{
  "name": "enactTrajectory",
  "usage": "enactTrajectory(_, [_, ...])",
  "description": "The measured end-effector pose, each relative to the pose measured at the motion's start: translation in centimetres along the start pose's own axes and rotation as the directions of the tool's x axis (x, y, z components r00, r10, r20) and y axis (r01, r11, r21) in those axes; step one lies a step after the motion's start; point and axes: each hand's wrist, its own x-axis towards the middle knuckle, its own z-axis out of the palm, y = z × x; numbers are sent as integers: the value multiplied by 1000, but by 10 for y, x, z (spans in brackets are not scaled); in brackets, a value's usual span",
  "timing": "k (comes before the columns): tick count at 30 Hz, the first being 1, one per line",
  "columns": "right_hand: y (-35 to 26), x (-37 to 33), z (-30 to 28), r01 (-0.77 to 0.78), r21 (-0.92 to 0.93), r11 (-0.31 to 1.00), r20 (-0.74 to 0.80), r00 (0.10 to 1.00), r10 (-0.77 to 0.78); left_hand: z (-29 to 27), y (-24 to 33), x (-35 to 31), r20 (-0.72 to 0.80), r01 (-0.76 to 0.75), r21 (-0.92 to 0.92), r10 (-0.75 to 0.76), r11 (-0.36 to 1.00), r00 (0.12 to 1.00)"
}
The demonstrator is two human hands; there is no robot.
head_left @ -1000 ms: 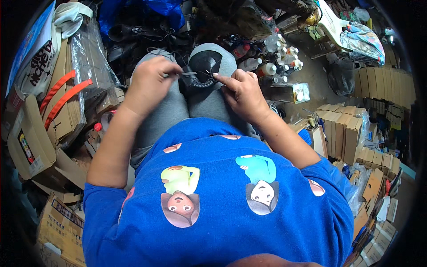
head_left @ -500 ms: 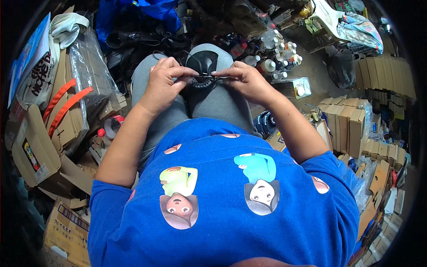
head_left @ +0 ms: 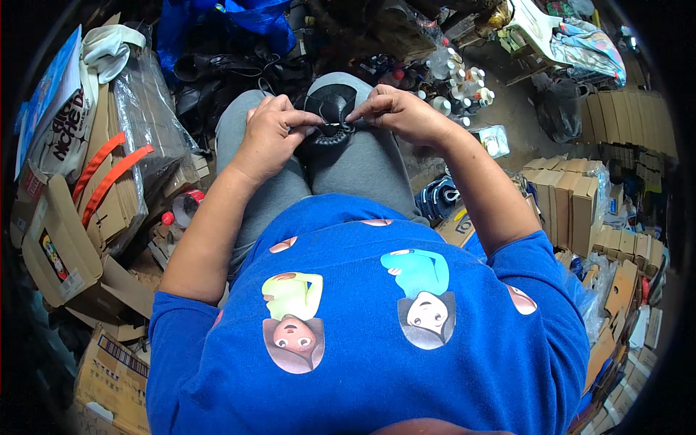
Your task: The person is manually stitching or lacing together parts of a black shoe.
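Observation:
A black leather-like piece with a ridged, puckered near edge, apparently a shoe upper [head_left: 338,101], lies across my thighs. My left hand [head_left: 272,134] is at its left side, thumb and forefinger pinched together at the edge. From the right, my right hand [head_left: 402,116] reaches over with forefinger and thumb closed on the piece's right edge. A short, thin, bright sliver shows between the fingertips; it is too small to tell whether it is a needle. A dark thread loops near my left fingers.
Dark, shoe-like items [head_left: 210,67] pile up beyond my knees, beside a blue plastic bag [head_left: 254,22]. White-capped bottles [head_left: 464,90] stand on the floor at the far right. Stacked cardboard [head_left: 562,196] is on my right; an opened carton [head_left: 65,246] and orange strips [head_left: 116,177] are on my left.
My right hand has risen slightly and moved in over the black piece, its fingers more bent. The left hand stays almost in place.

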Motion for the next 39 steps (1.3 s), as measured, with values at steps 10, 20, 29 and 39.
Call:
enactTrajectory(10, [8, 8, -3, 20, 73, 997, 103, 994, -27, 2, -1, 16, 123, 63, -142, -46, 988, 991])
enactTrajectory(20, [1, -4, 11, -84, 271, 959, 10, 996, 84, -8, 15, 0, 113, 156, -144, -141, 977, 984])
enactTrajectory(29, [2, 9, 18, -72, 338, 938, -16, 997, 82, 11, 8, 17, 258, 426, -305, -357, 852, 898])
enactTrajectory(39, [5, 20, 5, -102, 299, 949, 48, 995, 92, 5, 3, 19, 112, 131, -390, -95, 911, 989])
